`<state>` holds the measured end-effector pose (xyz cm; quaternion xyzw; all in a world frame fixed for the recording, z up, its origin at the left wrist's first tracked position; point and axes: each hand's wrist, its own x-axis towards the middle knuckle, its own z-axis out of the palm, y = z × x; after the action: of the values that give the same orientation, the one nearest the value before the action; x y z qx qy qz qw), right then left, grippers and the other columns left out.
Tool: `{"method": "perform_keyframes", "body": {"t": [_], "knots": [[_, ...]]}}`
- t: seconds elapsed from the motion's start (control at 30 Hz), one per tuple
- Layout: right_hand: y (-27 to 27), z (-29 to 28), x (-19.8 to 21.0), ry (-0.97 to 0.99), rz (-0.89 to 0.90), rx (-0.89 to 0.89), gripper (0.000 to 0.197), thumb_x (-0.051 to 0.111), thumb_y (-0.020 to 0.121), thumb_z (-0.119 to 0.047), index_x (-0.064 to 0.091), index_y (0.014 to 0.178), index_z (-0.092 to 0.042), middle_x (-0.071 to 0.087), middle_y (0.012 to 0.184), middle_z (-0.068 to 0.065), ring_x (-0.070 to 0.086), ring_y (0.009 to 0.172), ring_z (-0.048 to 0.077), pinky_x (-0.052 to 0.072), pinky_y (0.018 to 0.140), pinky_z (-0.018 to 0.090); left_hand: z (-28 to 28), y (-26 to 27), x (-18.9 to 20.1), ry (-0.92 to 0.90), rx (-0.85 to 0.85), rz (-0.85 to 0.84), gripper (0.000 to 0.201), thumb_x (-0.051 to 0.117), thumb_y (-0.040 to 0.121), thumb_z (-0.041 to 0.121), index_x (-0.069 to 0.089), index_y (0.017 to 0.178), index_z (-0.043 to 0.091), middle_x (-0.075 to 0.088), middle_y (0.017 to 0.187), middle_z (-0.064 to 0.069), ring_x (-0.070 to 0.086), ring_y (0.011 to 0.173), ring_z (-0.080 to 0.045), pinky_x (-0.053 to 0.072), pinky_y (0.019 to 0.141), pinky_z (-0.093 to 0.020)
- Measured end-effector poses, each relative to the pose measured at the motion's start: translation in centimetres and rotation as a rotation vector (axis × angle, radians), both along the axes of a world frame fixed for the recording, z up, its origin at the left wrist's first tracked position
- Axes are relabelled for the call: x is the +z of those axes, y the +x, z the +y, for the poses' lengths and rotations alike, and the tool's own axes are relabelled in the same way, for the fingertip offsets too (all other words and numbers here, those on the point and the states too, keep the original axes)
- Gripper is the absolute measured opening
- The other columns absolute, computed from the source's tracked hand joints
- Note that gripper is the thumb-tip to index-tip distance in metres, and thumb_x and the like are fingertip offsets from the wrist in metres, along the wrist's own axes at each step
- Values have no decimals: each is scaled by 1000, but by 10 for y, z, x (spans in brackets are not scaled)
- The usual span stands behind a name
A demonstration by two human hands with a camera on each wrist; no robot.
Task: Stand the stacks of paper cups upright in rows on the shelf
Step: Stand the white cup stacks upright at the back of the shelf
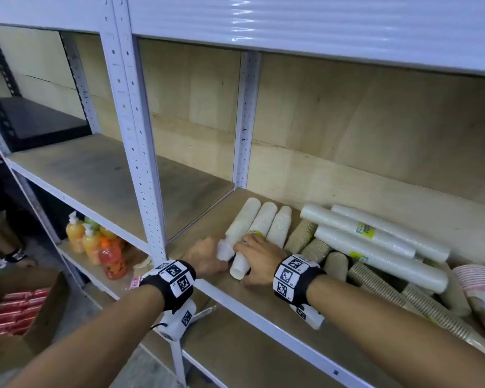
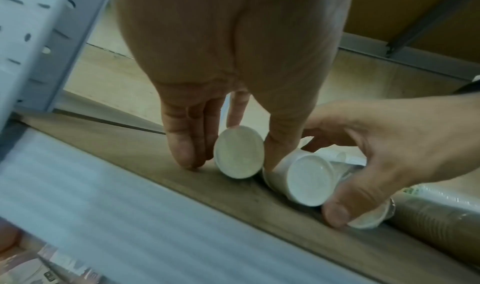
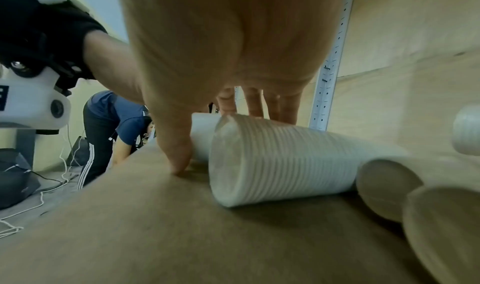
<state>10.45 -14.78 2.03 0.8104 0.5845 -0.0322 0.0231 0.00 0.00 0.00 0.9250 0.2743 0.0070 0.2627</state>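
Note:
Three white paper-cup stacks lie side by side on the wooden shelf (image 1: 205, 219), bottoms toward me. My left hand (image 1: 214, 256) pinches the near end of the leftmost stack (image 1: 241, 219); in the left wrist view its fingers (image 2: 182, 144) and thumb sit either side of that stack's bottom (image 2: 237, 151). My right hand (image 1: 254, 256) curls over the middle stack (image 1: 240, 268), fingers above and thumb below (image 2: 309, 177). The third white stack (image 1: 280, 225) lies just right of it (image 3: 272, 161). Every stack lies flat.
To the right lies a jumble of brown cup stacks (image 1: 303, 236), long plastic-wrapped stacks (image 1: 375, 239) and pink patterned cups (image 1: 479, 287). A perforated metal post (image 1: 140, 163) stands left of my hands. Bottles (image 1: 90, 242) sit on the lower shelf. A person (image 3: 116, 124) bends nearby.

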Motion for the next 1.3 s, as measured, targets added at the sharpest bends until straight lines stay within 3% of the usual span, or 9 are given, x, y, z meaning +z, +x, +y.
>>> {"method": "perform_keyframes", "body": {"t": [0.3,0.5,0.63,0.73,0.8,1.03,1.1,1.2,1.3], "knots": [[3,9,32,113,-1,49,42,64,66,-43,53,102,-25,55,103,-3,53,96,23,48,80,37,4,1,49,29,3,-23,67,73,77,34,49,137,19,62,125,-7,61,110,-25,52,90,-33],[21,18,87,301,124,-12,22,60,71,-24,43,84,-25,50,80,-9,51,74,18,44,61,32,13,11,103,102,41,-149,52,71,80,30,59,128,15,68,114,-9,64,98,-23,54,83,-31],[38,23,113,377,75,-53,32,56,78,-22,54,110,-21,63,105,1,62,88,25,53,76,36,14,22,132,135,60,-266,41,70,79,19,64,119,14,67,102,-6,61,88,-22,50,75,-27],[52,27,129,428,30,-114,43,52,86,-20,52,129,-18,57,128,3,61,105,28,50,85,33,16,35,149,125,71,-368,41,70,79,16,64,119,16,67,109,-9,61,94,-24,52,79,-29],[61,31,138,454,21,-153,46,49,87,-19,50,133,-15,55,133,4,60,108,28,50,87,35,18,45,159,125,74,-429,41,69,80,16,63,120,17,68,111,-10,63,97,-27,55,83,-34],[94,44,166,604,71,-295,46,55,85,-19,57,129,-7,60,129,11,59,112,28,50,91,32,30,81,186,201,34,-537,43,69,83,20,63,125,21,69,123,-4,64,109,-24,48,85,-24],[103,47,172,656,109,-338,39,56,86,-21,62,122,-6,64,122,13,61,106,30,50,85,29,35,91,193,215,28,-536,43,68,84,22,64,127,22,68,125,-1,63,111,-22,47,86,-23],[115,52,178,706,173,-355,33,59,88,-22,64,117,-6,67,121,11,62,107,27,39,77,19,44,106,202,191,17,-522,46,67,85,24,62,131,21,65,131,0,61,117,-20,46,93,-24],[121,60,182,709,208,-354,32,60,88,-22,65,113,-2,67,121,10,62,108,26,42,77,21,53,120,208,150,11,-514,48,68,85,23,61,132,18,64,131,2,60,117,-16,42,89,-18]]}}
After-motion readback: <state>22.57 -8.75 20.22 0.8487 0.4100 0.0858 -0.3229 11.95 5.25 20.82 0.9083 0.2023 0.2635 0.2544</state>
